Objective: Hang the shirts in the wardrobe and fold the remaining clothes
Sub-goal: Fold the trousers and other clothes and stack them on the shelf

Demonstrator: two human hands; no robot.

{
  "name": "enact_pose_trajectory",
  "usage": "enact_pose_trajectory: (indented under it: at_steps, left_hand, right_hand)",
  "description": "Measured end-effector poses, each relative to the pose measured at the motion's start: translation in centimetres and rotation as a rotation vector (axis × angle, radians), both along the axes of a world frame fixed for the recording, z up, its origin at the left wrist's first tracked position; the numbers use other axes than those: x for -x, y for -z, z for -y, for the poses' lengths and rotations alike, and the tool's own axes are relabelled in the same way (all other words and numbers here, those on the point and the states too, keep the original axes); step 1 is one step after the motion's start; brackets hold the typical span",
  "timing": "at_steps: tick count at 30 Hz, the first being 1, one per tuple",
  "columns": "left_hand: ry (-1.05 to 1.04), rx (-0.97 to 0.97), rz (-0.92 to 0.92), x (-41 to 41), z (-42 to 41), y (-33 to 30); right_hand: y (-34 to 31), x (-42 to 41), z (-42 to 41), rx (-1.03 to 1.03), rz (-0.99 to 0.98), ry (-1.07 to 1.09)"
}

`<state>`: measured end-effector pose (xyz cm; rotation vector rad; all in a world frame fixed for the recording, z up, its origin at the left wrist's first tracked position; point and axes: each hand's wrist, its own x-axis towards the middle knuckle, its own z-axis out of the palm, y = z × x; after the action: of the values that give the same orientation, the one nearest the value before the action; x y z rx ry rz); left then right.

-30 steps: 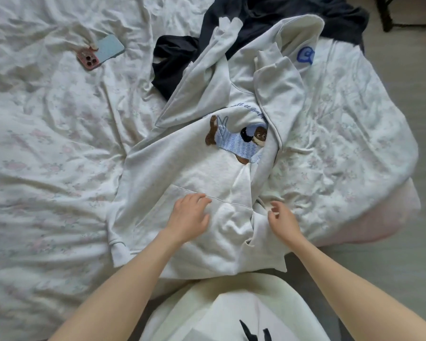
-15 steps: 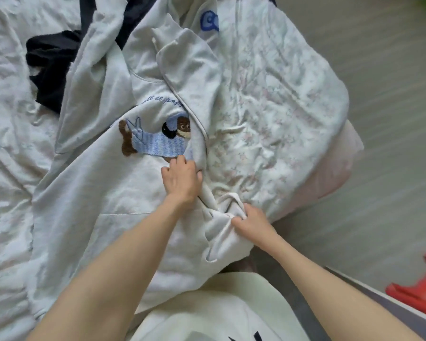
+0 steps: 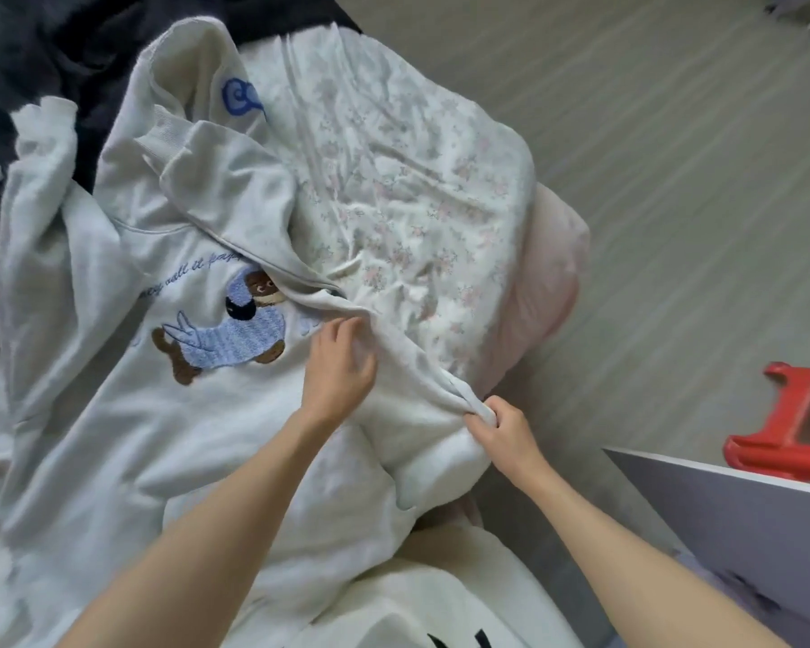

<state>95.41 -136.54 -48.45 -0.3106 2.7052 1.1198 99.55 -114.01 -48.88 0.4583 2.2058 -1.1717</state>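
From the head camera, a pale grey hoodie [image 3: 127,413] lies spread front-up across a bed with a floral sheet [image 3: 408,180], its hood toward the top of the view and its hem toward the person. The left hand [image 3: 337,367] rests flat on the chest of the hoodie, just right of the embroidered bear [image 3: 225,339], with fingers loosely spread and slightly curled, pressing the cloth rather than gripping it. The right hand [image 3: 501,432] sits at the near corner of the bed, its fingers closed tight around a bunched fold of the hoodie's right side; a taut ridge of fabric runs from that fist up toward the bear.

Above the bear, a curved line of blue cursive stitching reads partly as "all it"; the remaining letters are too blurred to make out. A blue round logo [image 3: 239,98] is printed on the hood, its characters not legible.

A dark garment [image 3: 43,53] lies under and behind the hood at the top left. A red plastic stool [image 3: 786,427] stands on the floor to the right, beside a white panel [image 3: 739,521].
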Motion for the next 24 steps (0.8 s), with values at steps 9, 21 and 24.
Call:
enact_pose_trajectory:
  at_steps: [9, 21, 24]
  left_hand:
    - [0.602, 0.580, 0.123, 1.3, -3.3, 0.8]
    - [-0.186, 0.216, -0.049, 0.8, 5.2, -0.8]
    - [-0.521, -0.053, 0.082, 2.6, 7.8, -1.2]
  right_hand:
    - [0.7, -0.4, -2.5, -0.720, -0.003, -0.313]
    - [0.0, 6.6, 8.1, -0.266, -0.135, -0.446]
    - [-0.6, 9.0, 11.5, -0.205, -0.215, -0.514]
